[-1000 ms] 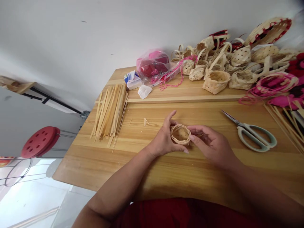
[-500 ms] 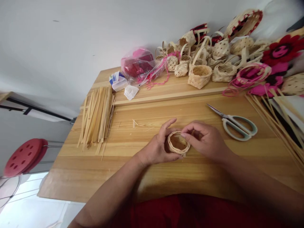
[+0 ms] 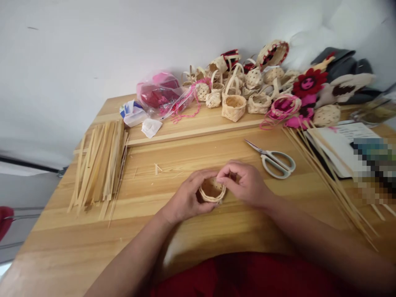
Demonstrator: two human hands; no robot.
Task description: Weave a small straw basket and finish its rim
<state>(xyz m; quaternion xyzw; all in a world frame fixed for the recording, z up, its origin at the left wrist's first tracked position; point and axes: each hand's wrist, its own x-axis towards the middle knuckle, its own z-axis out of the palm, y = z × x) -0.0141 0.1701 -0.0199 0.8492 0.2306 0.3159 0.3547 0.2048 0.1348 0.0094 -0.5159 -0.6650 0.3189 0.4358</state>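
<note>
A small round woven basket point(image 3: 213, 199) with a braided rim sits in front of me, its opening facing up and towards me. My left hand point(image 3: 188, 198) wraps round its left side, fingers behind the rim and thumb along the front. My right hand point(image 3: 243, 181) is at the right of the rim, thumb and index finger pinched together at the edge. Whatever lies between those fingertips is too small to make out. Scissors point(image 3: 274, 161) with pale handles lie to the right, beyond my right hand.
Flat wooden strips point(image 3: 99, 165) are bundled at the left. Finished small baskets point(image 3: 234, 108) crowd the back, beside a plastic bag point(image 3: 159, 94) and a tissue point(image 3: 151, 127). Long thin strips point(image 3: 334, 181) and a paper point(image 3: 355, 140) lie at the right.
The view has turned to the right, so things appear further left. My left fingers, raised and spread before, now curve over the back of the basket. My right hand stays at the rim.
</note>
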